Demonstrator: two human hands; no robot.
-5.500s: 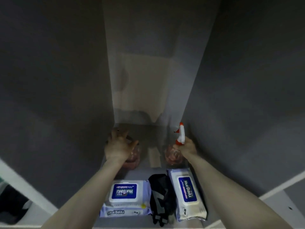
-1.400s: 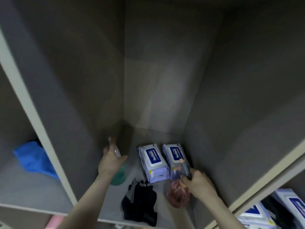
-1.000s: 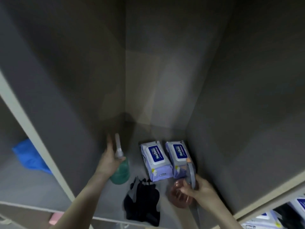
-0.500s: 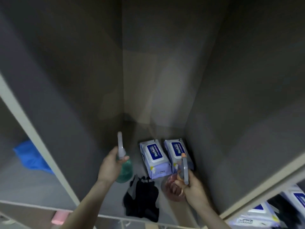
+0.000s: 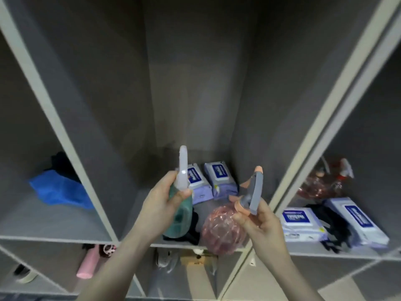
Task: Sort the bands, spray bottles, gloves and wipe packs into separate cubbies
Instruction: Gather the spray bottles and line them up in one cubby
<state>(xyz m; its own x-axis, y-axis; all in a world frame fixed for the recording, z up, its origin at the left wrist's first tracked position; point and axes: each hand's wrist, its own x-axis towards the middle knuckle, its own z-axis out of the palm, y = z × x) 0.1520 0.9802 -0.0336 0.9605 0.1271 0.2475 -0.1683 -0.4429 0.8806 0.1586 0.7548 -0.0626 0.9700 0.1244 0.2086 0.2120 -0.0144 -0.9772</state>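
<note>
Holding one bottle each, the left hand is gripping the green spray bottle and the right hand the pink spray bottle, probably carrying both to one cubby.

The left hand grips a green spray bottle; the right hand grips a pink spray bottle, before the middle cubby.

Two bare forearms enter the frame from 6 o'clock, the left forearm at about 7 o'clock and the right forearm at about 5 o'clock. No sleeves, gloves, rings or watches are worn. The left hand and right hand show short, unpainted nails.
</note>
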